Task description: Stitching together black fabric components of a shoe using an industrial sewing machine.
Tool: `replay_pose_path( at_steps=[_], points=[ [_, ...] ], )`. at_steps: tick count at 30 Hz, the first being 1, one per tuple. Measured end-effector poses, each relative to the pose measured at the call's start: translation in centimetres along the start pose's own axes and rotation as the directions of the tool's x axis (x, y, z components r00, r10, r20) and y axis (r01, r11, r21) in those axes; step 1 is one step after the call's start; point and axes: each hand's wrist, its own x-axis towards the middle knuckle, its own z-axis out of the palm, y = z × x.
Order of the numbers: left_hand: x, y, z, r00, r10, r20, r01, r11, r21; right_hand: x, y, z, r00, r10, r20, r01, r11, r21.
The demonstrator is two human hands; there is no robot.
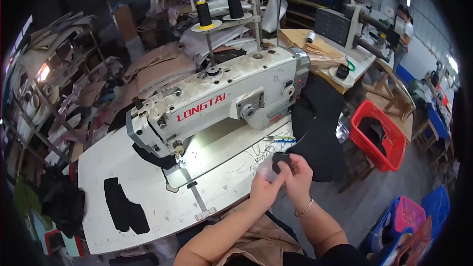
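My left hand (267, 187) and my right hand (300, 175) meet over the right front edge of the sewing table (231, 177). Between their closed fingers is a small black fabric piece (281, 159). A translucent whitish sheet (266, 168) shows beside it at my left fingers; I cannot tell whether it is joined to the piece. The white industrial sewing machine (217, 98) stands just behind, its needle area lit. Under the needle end lies a dark fabric piece (152, 156). Further left, two overlapping black fabric pieces (125, 207) rest flat on the table.
Black fabric (320, 143) drapes over the table's right side, next to a blue pen-like tool (282, 140) and loose thread ends. A red plastic basket (379, 135) stands to the right. Thread cones (203, 14) rise behind the machine. A person (405, 34) is far right.
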Motion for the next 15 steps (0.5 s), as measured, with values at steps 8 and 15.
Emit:
replay_pose_path(
  at_steps=[8,15],
  points=[
    [-2.0,0.1,-5.2,0.893,0.041,-0.449,-0.058,0.998,-0.023,8.7,-2.9,-5.1,0.986,0.152,-0.068,-0.11,0.898,0.426],
    [-13.5,-17.0,-10.3,0.928,-0.165,0.336,-0.26,0.36,0.896,18.1,-10.4,-15.7,0.979,0.073,-0.193,0.093,0.679,0.728]
  ],
)
